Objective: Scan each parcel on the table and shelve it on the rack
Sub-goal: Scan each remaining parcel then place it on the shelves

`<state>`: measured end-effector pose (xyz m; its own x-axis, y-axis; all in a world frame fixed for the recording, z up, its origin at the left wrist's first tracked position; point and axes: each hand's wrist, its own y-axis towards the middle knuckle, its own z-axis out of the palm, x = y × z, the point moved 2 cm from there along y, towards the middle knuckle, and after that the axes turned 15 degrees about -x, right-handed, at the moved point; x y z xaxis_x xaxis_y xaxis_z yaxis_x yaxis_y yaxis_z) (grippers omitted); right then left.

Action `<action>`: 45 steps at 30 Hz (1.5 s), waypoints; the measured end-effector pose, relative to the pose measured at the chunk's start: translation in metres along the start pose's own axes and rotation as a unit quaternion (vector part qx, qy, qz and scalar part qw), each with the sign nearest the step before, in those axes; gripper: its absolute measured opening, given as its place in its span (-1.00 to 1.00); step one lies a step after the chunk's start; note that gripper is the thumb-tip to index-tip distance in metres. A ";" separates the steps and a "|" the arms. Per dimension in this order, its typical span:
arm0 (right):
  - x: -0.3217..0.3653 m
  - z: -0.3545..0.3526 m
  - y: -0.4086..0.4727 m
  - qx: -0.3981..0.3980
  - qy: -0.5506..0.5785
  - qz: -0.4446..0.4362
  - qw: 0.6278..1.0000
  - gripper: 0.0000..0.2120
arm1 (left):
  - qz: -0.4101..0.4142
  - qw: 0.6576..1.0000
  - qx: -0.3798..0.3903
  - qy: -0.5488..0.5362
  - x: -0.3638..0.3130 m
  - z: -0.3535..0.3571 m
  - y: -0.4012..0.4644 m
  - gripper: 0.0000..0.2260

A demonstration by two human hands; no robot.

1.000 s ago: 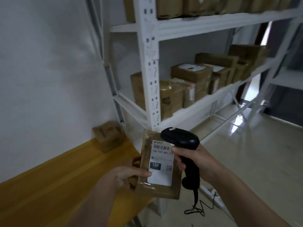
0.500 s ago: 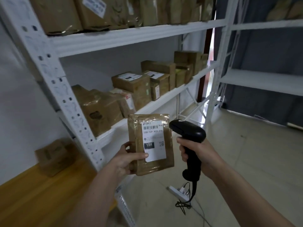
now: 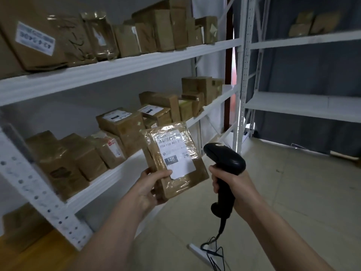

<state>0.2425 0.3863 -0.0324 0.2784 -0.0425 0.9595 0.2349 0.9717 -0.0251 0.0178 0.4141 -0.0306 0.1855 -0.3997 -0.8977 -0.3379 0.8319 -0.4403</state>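
Two bare hands, the left [image 3: 145,189] and right [image 3: 234,182]. One black pistol-grip barcode scanner [image 3: 224,163]. One flat brown taped parcel with a white label [image 3: 173,159] held up. Two white metal racks [image 3: 241,98]; their many brown cardboard parcels blur past counting.

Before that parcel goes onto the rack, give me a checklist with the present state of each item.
1. Parcel held firmly: ok, the left hand grips its lower corner.
2. Label readable: ok, it faces the camera, marked 15H.
3. Scanner secured: ok, the right hand grips its handle.
4. Scan registered: cannot tell.
5. Room on the middle shelf: ok, a bare strip lies in front of the boxes.
6. Scanner cable clear of feet: cannot tell.
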 end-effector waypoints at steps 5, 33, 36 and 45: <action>0.007 -0.024 0.028 -0.024 0.015 -0.018 0.999 -0.81 | -0.008 0.999 0.039 0.011 -0.015 0.047 0.010 -0.47; 0.175 0.019 0.343 -0.117 0.076 -0.230 0.963 -0.77 | 0.254 0.962 0.057 0.084 -0.310 0.315 0.130 -0.38; 0.186 0.022 0.380 -0.110 0.102 -0.243 0.958 -0.75 | 0.341 0.929 0.033 0.140 -0.333 0.338 0.136 -0.08; 0.233 0.000 0.529 -0.085 0.172 -0.263 0.946 -0.57 | 0.549 0.814 -0.044 0.186 -0.408 0.459 0.180 -0.25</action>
<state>0.4319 0.8904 0.1777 0.3614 -0.6104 0.7049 0.5628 0.7455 0.3570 0.3047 0.9032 0.2654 -0.5590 0.4629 -0.6879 -0.1802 0.7420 0.6457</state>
